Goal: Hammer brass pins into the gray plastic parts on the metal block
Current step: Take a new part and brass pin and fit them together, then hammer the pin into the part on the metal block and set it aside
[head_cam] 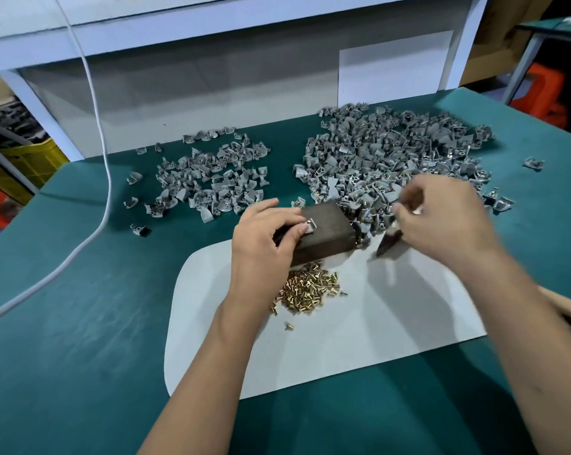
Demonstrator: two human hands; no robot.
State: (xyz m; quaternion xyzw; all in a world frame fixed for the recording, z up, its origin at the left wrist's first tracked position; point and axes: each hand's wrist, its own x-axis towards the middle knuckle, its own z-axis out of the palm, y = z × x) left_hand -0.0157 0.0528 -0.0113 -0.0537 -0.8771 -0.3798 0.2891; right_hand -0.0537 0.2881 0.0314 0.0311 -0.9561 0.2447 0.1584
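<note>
A dark metal block (327, 229) stands on a white mat (343, 339) in the middle of the green table. My left hand (264, 238) rests on the block's left side and pinches a gray plastic part (309, 224) on its top. My right hand (442, 218), blurred, is to the right of the block and grips a dark hammer (389, 244) whose head points down toward the mat. A heap of brass pins (307, 289) lies on the mat just in front of the block.
Two heaps of gray plastic parts lie behind the block: a smaller heap (208, 178) at left, a larger heap (392, 152) at right reaching the block. A white cable (103, 178) crosses the table's left side. A white panel (396, 67) leans on the back wall.
</note>
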